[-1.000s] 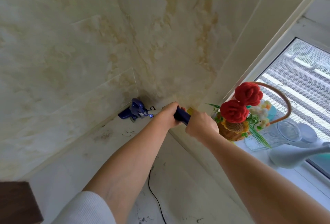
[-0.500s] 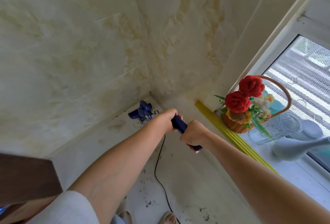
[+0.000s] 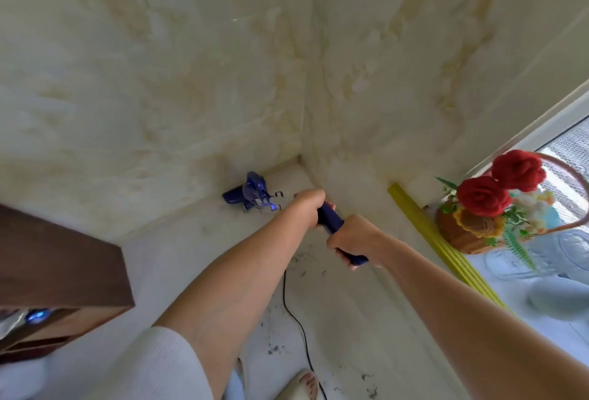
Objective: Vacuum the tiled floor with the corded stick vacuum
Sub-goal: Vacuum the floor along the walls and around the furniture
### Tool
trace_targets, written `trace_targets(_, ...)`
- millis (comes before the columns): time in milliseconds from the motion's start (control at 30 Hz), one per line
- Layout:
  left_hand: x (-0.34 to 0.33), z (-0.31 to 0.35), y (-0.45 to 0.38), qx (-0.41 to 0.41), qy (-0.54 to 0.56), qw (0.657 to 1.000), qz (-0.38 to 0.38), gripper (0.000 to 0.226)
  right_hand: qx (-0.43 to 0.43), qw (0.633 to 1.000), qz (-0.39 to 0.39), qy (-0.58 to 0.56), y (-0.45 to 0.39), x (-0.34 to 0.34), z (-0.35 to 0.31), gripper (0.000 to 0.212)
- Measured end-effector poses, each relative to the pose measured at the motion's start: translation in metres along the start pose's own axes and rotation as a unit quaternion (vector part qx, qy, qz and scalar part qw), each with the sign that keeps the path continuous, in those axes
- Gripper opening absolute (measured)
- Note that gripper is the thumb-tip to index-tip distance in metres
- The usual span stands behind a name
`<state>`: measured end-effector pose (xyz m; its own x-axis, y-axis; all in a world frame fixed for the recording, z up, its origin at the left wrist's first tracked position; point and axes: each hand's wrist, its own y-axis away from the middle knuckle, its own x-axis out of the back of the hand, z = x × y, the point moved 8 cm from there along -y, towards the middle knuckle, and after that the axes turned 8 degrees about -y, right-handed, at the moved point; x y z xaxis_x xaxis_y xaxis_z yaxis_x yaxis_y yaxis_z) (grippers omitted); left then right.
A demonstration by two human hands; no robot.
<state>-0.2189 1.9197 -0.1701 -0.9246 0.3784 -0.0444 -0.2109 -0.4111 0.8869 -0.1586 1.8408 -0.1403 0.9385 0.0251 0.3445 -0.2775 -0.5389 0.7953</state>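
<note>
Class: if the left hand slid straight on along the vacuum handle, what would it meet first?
Probably the blue vacuum body by the wall; the left hand points toward it, though depth is unclear.

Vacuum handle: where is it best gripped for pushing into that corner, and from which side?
Grip the blue handle as both hands do now: left hand ahead, right hand behind, fingers wrapped from above. The handle slopes down toward the vacuum head, so two stacked grips likely steer it best.

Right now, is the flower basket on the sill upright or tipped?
Upright. The flower basket sits base-down on the sill, handle arching overhead, red roses on top. Whether it touches the yellow strip beside it is unclear.
</note>
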Motion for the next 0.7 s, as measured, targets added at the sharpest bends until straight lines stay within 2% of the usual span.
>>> trace_targets(100,0.001,0.002,-0.011,-0.008,0.012,1.0,0.002,0.007,0.018,0.997,0.007,0.07,-0.001,0.006,-0.007,0.006)
trace_targets(333,0.029,0.011,-0.014,-0.005,0.041,0.999,-0.014,0.021,0.034,0.995,0.031,0.094,-0.001,-0.014,-0.035,0.021)
trace_targets(433,0.045,0.004,-0.007,0.005,0.048,0.999,-0.009,0.02,0.018,0.998,0.003,0.061,0.008,-0.034,-0.037,0.022)
trace_targets(533,0.058,-0.009,-0.007,0.015,0.079,0.997,-0.007,0.014,0.017,0.997,-0.021,0.074,0.018,-0.043,-0.037,0.02)
trace_targets(633,0.054,-0.009,0.002,0.024,0.129,0.991,-0.023,0.01,0.025,0.995,-0.008,0.093,0.02,-0.037,-0.039,0.023)
trace_targets(700,0.051,-0.004,0.002,0.007,0.117,0.993,-0.03,0.014,0.032,0.994,0.009,0.099,0.017,-0.037,-0.041,0.023)
